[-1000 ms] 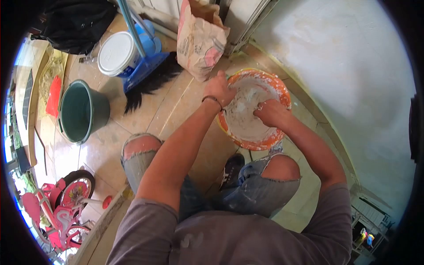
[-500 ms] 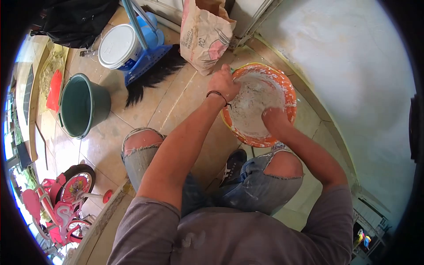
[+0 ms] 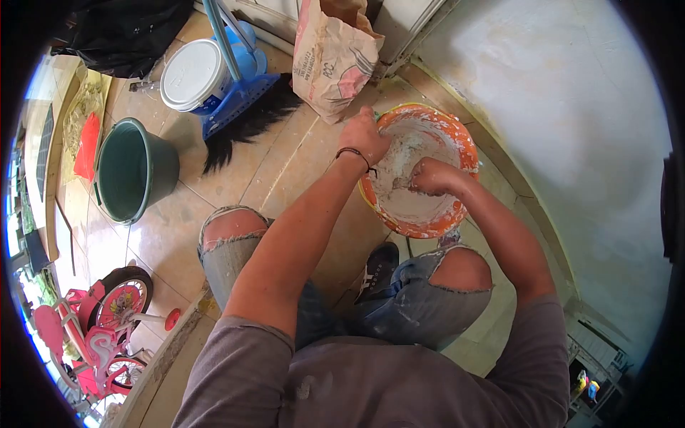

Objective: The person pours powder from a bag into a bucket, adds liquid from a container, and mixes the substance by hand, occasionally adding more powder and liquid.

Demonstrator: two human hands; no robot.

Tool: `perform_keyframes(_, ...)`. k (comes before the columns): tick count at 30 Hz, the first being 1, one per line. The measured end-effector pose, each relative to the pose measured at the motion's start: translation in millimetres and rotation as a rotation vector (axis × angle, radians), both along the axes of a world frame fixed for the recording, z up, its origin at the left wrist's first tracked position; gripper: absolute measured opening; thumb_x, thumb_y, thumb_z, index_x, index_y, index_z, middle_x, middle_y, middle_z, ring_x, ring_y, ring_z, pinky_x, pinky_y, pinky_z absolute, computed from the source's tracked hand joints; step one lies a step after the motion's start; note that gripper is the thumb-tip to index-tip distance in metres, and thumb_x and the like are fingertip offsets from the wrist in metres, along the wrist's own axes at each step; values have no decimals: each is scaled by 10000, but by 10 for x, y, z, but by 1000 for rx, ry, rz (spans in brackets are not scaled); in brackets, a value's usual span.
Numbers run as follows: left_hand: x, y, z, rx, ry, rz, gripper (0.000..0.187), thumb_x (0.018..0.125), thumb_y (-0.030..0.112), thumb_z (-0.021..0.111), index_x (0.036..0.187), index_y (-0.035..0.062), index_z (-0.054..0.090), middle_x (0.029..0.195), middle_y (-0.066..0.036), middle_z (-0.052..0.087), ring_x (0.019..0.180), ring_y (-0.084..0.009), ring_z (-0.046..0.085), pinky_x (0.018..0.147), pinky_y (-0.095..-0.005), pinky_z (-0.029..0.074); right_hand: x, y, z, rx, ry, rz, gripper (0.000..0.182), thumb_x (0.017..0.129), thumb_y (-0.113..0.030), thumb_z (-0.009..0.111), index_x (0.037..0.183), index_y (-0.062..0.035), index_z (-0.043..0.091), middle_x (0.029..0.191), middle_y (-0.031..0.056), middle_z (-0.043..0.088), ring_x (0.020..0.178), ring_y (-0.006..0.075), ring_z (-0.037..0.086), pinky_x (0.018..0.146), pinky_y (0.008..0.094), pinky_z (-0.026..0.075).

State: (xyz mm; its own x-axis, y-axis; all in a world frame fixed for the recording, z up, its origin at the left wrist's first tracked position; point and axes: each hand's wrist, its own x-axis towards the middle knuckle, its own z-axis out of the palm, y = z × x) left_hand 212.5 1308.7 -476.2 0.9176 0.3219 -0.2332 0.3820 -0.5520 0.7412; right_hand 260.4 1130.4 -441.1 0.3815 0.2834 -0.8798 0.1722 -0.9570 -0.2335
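An orange basin (image 3: 467, 146) stands on the floor in front of my knees, its rim and inner wall smeared with white. Inside lies a pale, wet, lumpy plaster-like mix (image 3: 407, 153). My left hand (image 3: 365, 137), with a dark cord round the wrist, is closed on the basin's left rim. Down in the basin, my right hand (image 3: 432, 177) is closed with its fingers curled at the surface of the mix. Those fingertips are partly hidden, and whatever they grip, if anything, cannot be made out.
A paper sack (image 3: 335, 60) stands behind the basin. To the left are a blue broom (image 3: 242, 100), a white lidded pail (image 3: 191, 75), a dark green bucket (image 3: 135, 171) and a pink bicycle (image 3: 107, 328). A pale wall (image 3: 542, 93) rises at the right.
My right hand has moved left and slightly up, from the right side of the basin toward the middle of the mix. My left hand stays on the rim.
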Motion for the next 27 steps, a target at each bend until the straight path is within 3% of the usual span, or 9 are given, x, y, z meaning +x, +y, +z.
perform_keyframes(4,-37,12,9,-14,11,2,415,679,206,658,956,-41,471,848,-275,621,852,-413,615,770,-450,491,22,-85,125,217,-285,265,174,717,-89,563,743,73,622,739,251,635,722,314,652,586,422,493)
perform_keyframes(6,-14,-4,7,-15,23,9,426,679,211,661,957,-46,466,852,-279,619,856,-418,612,773,-452,489,-53,-107,106,246,-648,539,207,754,-56,549,919,61,595,806,222,629,735,326,648,582,428,513)
perform_keyframes(7,-3,-1,-4,-13,14,4,426,679,211,661,957,-46,466,852,-279,619,856,-418,612,773,-452,489,-122,-146,8,244,-657,535,207,754,-56,549,919,61,595,806,222,629,735,326,648,582,428,513)
perform_keyframes(9,-16,5,-42,-10,-5,-3,432,682,219,660,957,-49,461,851,-282,615,855,-419,609,775,-454,486,-359,-274,-239,369,-788,742,322,792,-46,515,1109,7,529,873,199,596,728,366,637,593,438,529)
perform_keyframes(15,-64,-48,23,-5,-7,-40,423,686,216,653,953,-50,460,853,-283,610,846,-417,606,762,-451,484,-416,-728,-42,335,-533,960,330,813,-52,490,1141,-33,526,934,210,569,720,372,629,574,423,526)
perform_keyframes(19,-45,-71,4,-30,29,-33,426,687,218,655,954,-51,461,856,-285,609,847,-413,607,759,-449,485,-76,-736,183,284,-485,902,317,818,-60,482,1124,-64,564,984,215,577,722,357,629,590,433,521)
perform_keyframes(22,-68,-88,-15,3,31,-50,431,685,223,657,952,-52,460,845,-285,609,841,-413,609,757,-453,485,48,-575,188,253,-701,664,394,781,-30,513,1152,-138,587,1123,231,560,753,353,639,639,417,535)
perform_keyframes(24,-11,-68,-16,9,23,-57,431,684,230,659,944,-52,462,830,-279,613,827,-415,611,751,-454,487,-160,-597,-235,272,-735,675,407,786,-37,520,1171,-153,577,1145,239,539,752,358,639,648,414,537)
perform_keyframes(27,13,-47,-28,43,-2,-81,443,680,235,662,952,-55,468,814,-274,618,814,-414,616,746,-454,492,-279,-739,-176,258,-645,686,400,827,-77,497,1211,-173,550,1163,245,511,752,367,637,665,415,539)
